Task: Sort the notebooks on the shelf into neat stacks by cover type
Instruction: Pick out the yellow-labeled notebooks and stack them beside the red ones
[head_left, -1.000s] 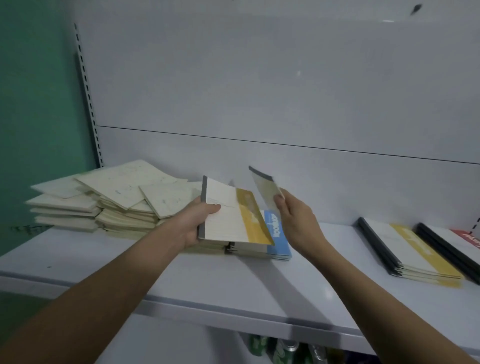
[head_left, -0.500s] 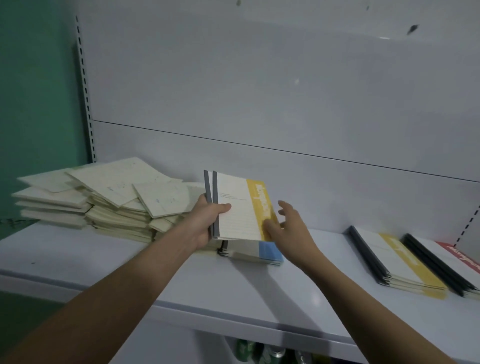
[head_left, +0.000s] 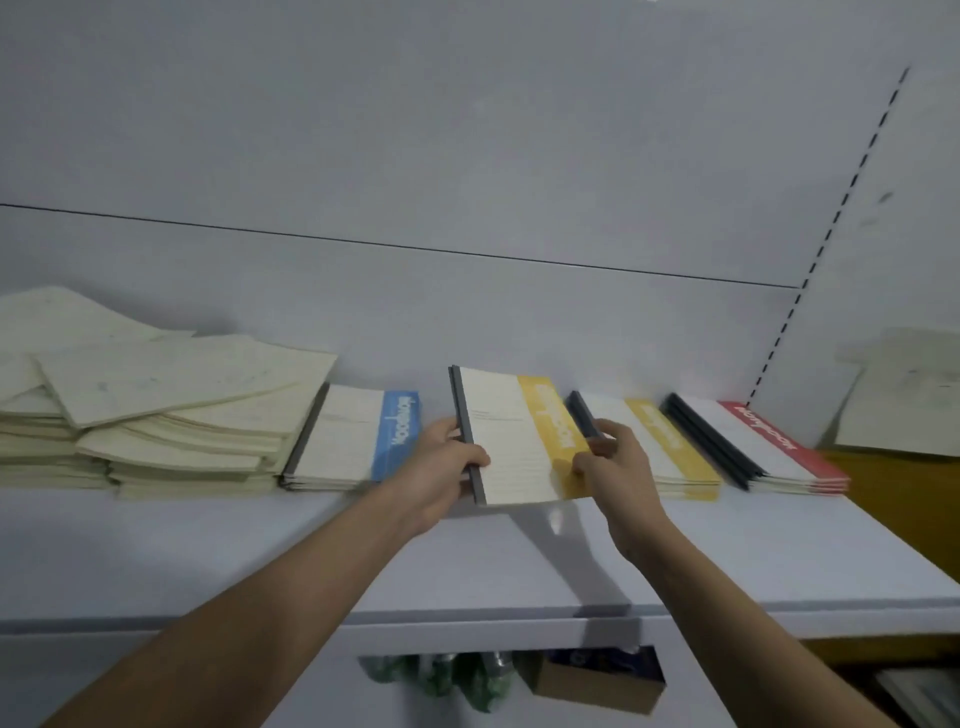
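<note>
A: Far left of the white shelf (head_left: 156, 551)?
B: Loose cream notebooks (head_left: 156, 415), untidy heap. Just beside them, blue-band stack (head_left: 353, 441).
A: Hands?
B: Left hand (head_left: 441, 467) clamped on the grey spine of yellow-band notebooks (head_left: 514, 441), thumb on top, held tilted above the shelf. Right hand (head_left: 618, 467) pinches their yellow edge.
A: Further right?
B: Yellow-band stack (head_left: 670, 447), partly behind the right hand; then red-band stack (head_left: 769, 447).

Held notebook (head_left: 511, 441) white, yellow band; stacks: blue-banded (head_left: 358, 439), red-banded (head_left: 769, 447).
</note>
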